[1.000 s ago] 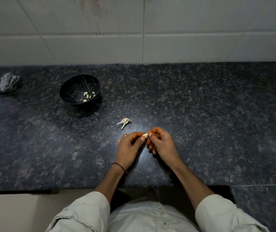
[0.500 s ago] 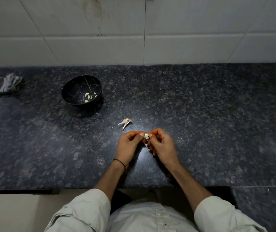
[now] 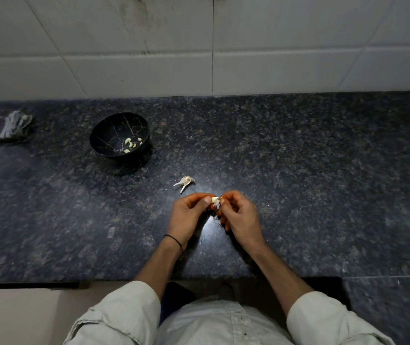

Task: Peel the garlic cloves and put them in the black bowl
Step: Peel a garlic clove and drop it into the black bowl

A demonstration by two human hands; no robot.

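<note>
- A crumpled cloth (image 3: pixel 8 127) lies at the far left of the dark speckled counter (image 3: pixel 323 183), close to the white tiled wall (image 3: pixel 273 46).
- Right of the cloth, well apart from it, the black bowl (image 3: pixel 104 131) stands upright on the counter. It has thin pale veins across its inside.
- A few peeled cloves (image 3: pixel 130 144) lie in the bowl, gathered toward its right side.
- Nearer the person and right of the bowl, a small pale garlic piece (image 3: pixel 185 182) with thin pointed ends lies loose on the counter. It sits just beyond the hands and touches neither of them.
- The left hand (image 3: pixel 187 217) is held over the counter's near part with a thin dark band (image 3: pixel 174 240) round its wrist. Its fingers (image 3: pixel 205 200) are curled, and the thumb tip presses on the left end of a garlic clove (image 3: pixel 215 199).
- The garlic clove sits between the two hands, above the counter and well apart from the bowl. Wisps of skin hang below it.
- The right hand (image 3: pixel 240 215) meets the left at the clove. Its fingers (image 3: pixel 228 195) are curled and pinch the clove's right end.
- Both forearms are bare, with pale sleeves (image 3: pixel 124 312) rolled up near the elbows at the bottom edge.
</note>
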